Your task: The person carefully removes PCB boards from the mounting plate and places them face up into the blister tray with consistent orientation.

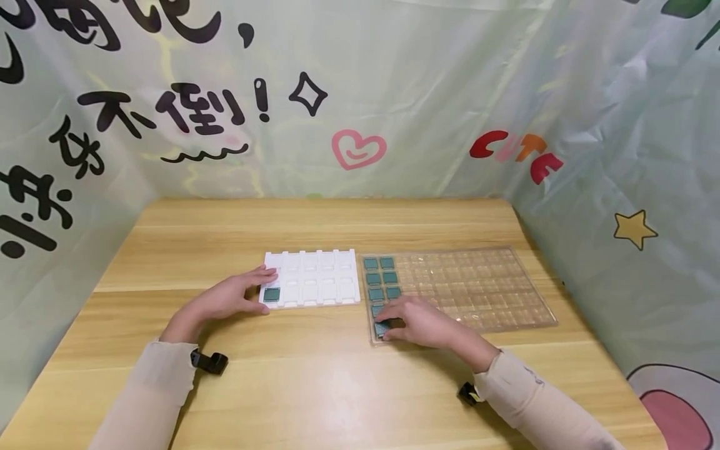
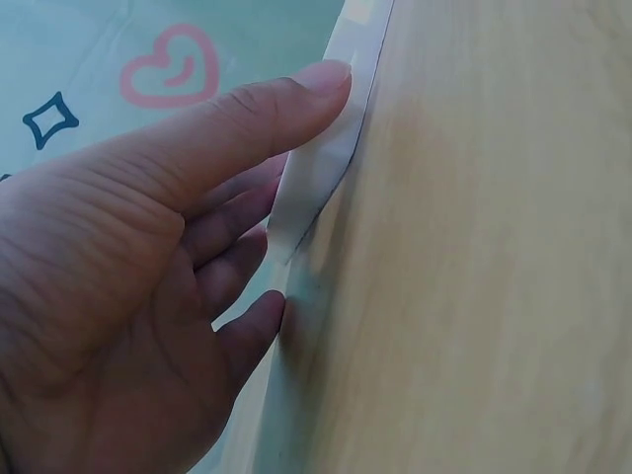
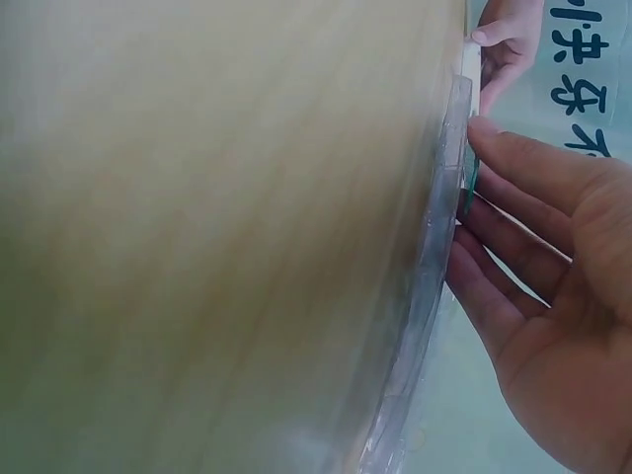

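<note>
A white compartment tray (image 1: 319, 306) lies on the table, with one green chip (image 1: 272, 294) in its front left pocket. My left hand (image 1: 225, 296) holds this tray by its left end; in the left wrist view the thumb presses along the side of the white tray (image 2: 331, 148). To the right is a clear plastic tray (image 1: 472, 281) whose left columns contain several green chips (image 1: 374, 278). Over its front left corner, my right hand (image 1: 419, 322) pinches a green chip (image 1: 382, 327). That chip (image 3: 472, 186) shows edge-on between thumb and fingers in the right wrist view.
Both trays rest side by side on a wooden table (image 1: 332, 387), a narrow gap between them. A printed cloth (image 1: 422, 94) hangs behind the table and along its sides. Dark wrist-worn devices (image 1: 210, 362) sit at both sleeve cuffs.
</note>
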The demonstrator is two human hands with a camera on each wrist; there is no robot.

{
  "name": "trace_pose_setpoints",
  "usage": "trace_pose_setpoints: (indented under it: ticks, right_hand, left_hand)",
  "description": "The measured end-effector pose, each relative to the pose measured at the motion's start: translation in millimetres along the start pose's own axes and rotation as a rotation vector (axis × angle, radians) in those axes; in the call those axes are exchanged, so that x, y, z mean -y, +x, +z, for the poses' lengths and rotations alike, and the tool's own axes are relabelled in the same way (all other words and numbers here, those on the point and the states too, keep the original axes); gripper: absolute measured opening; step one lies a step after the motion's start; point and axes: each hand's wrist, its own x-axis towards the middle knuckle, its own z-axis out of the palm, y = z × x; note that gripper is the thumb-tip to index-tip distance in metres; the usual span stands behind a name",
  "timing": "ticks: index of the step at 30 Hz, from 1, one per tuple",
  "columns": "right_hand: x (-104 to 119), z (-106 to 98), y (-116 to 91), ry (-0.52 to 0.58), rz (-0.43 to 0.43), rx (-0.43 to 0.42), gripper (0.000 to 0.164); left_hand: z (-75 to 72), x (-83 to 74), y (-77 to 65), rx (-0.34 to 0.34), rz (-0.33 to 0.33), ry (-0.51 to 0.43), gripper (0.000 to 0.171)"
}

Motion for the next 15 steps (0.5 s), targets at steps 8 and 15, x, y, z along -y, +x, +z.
trace_pose_setpoints:
  ticks: [8,15]
  right_hand:
    - [2.0,-2.7,-0.5,0.004,0.003,0.024,0.034]
    - [1.6,-2.2,1.5,-0.008,0.004,0.032,0.033]
  left_hand:
    - [-2.1,-3.9,-0.3,-0.006,0.004,-0.012,0.080]
    - [1.1,0.5,-1.0,-0.003,-0.009,-0.020,0.080]
